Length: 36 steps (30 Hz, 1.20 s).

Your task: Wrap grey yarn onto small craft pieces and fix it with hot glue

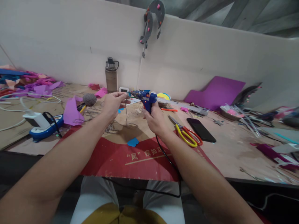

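Note:
My right hand is wrapped round the grip of a blue hot glue gun, held above the table with its nozzle pointing left; its black cord trails down toward my lap. My left hand is raised just left of the nozzle, thumb and fingers pinched on a thin grey yarn strand that hangs down to the table. A grey yarn ball lies left of that hand. A small blue felt piece rests on the red cardboard below.
Yellow-and-red scissors and a black phone lie right of my right hand. A power strip sits at left, a bottle at the back, purple felt sheets and scraps around, metal tools far right.

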Each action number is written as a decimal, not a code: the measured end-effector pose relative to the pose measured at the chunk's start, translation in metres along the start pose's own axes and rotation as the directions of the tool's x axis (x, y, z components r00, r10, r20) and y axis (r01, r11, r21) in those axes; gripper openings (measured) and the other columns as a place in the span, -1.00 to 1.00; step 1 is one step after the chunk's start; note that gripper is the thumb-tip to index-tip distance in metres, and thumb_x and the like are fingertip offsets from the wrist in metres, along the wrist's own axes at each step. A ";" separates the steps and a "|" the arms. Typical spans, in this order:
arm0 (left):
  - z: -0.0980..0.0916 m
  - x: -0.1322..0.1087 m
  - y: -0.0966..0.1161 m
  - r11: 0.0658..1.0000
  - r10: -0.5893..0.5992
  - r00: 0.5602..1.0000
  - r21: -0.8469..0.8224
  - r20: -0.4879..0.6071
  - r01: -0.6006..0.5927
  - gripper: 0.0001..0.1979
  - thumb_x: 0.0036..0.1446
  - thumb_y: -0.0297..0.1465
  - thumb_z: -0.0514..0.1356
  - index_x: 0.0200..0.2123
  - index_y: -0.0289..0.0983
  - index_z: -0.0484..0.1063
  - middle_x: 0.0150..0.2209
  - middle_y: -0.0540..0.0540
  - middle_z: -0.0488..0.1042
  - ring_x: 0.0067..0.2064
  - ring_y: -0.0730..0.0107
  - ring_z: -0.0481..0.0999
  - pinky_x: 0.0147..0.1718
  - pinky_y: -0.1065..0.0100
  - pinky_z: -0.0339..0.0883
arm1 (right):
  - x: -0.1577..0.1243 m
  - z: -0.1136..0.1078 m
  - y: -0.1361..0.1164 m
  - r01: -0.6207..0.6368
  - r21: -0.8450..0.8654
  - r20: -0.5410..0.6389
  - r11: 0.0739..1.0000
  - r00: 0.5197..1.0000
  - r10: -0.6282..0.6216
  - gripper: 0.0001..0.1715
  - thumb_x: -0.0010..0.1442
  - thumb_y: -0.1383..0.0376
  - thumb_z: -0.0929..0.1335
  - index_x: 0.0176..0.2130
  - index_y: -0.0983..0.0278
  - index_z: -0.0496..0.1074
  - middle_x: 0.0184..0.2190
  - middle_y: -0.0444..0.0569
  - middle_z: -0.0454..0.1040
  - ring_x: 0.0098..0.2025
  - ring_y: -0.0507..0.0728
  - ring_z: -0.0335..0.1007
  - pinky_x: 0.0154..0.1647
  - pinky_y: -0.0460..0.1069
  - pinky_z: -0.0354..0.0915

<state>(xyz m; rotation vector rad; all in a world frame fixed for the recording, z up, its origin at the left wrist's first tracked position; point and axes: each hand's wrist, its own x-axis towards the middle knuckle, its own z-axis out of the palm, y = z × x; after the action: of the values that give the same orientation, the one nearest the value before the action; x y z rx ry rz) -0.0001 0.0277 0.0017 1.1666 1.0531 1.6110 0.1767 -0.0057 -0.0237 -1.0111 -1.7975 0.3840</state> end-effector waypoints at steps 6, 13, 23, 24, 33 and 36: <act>-0.002 0.001 0.001 0.998 -0.045 0.998 -0.051 -0.049 0.042 -0.95 0.02 -0.44 0.25 -0.45 -0.31 0.45 -0.44 -0.07 0.53 -0.50 0.53 0.50 -0.63 0.53 0.20 | 0.003 -0.001 0.004 -0.106 0.272 -0.025 0.957 0.993 0.117 -0.74 0.12 0.28 0.27 -0.15 0.23 0.22 -0.31 -0.08 0.42 -0.48 0.03 0.29 -0.42 -0.01 0.34; -0.003 0.003 -0.002 0.997 -0.067 0.997 -0.038 -0.030 0.065 -0.94 0.00 -0.42 0.26 -0.46 -0.30 0.45 -0.44 -0.07 0.52 -0.48 0.53 0.50 -0.63 0.55 0.19 | 0.019 -0.007 0.037 -0.473 0.418 0.064 0.775 0.867 0.495 -0.89 0.00 0.36 0.26 -0.36 0.23 0.21 -0.51 -0.16 0.43 -0.58 -0.04 0.23 -0.53 -0.09 0.30; 0.000 0.005 -0.012 0.998 -0.025 0.998 0.059 -0.057 0.029 -0.94 -0.08 -0.42 0.27 -0.52 -0.27 0.45 -0.48 -0.03 0.47 -0.46 0.50 0.41 -0.58 0.48 0.15 | 0.018 -0.020 0.080 -0.592 0.005 0.002 0.806 0.806 0.592 -0.64 -0.17 0.36 0.45 -0.67 0.17 0.17 -0.68 -0.02 0.34 -0.45 0.22 0.42 -0.39 0.09 0.33; 0.000 0.005 -0.013 0.994 0.030 0.997 0.105 -0.066 -0.023 -0.94 -0.08 -0.42 0.27 -0.53 -0.26 0.45 -0.50 -0.02 0.46 -0.47 0.50 0.39 -0.57 0.48 0.15 | 0.017 -0.025 0.079 -0.573 -0.032 -0.040 0.819 0.819 0.572 -0.60 -0.19 0.35 0.46 -0.67 0.16 0.14 -0.63 0.03 0.37 -0.33 0.27 0.44 -0.29 0.12 0.34; 0.004 -0.014 -0.005 0.719 0.483 0.871 0.525 0.093 -0.455 -0.97 -0.02 -0.42 0.25 -0.44 -0.25 0.49 -0.39 -0.05 0.48 -0.40 0.45 0.36 -0.37 0.41 0.24 | 0.018 0.009 0.013 -0.222 0.324 -0.031 0.920 0.969 0.245 -0.71 0.05 0.24 0.34 -0.25 0.20 0.14 -0.22 -0.02 0.41 -0.15 0.09 0.39 -0.03 0.09 0.31; 0.008 -0.020 -0.001 0.687 0.502 0.855 0.540 0.130 -0.486 -0.98 -0.03 -0.46 0.25 -0.46 -0.25 0.46 -0.37 -0.05 0.48 -0.37 0.44 0.39 -0.33 0.41 0.27 | 0.015 0.032 -0.003 -0.238 0.636 0.121 0.734 0.970 0.209 -0.54 0.01 0.32 0.37 -0.15 0.18 0.06 -0.22 -0.10 0.39 -0.22 0.02 0.41 -0.11 0.01 0.35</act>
<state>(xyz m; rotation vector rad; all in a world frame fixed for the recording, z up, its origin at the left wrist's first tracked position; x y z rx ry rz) 0.0118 0.0101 -0.0028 1.9705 1.3605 1.7742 0.1448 0.0098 -0.0269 -0.7104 -1.3987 1.1064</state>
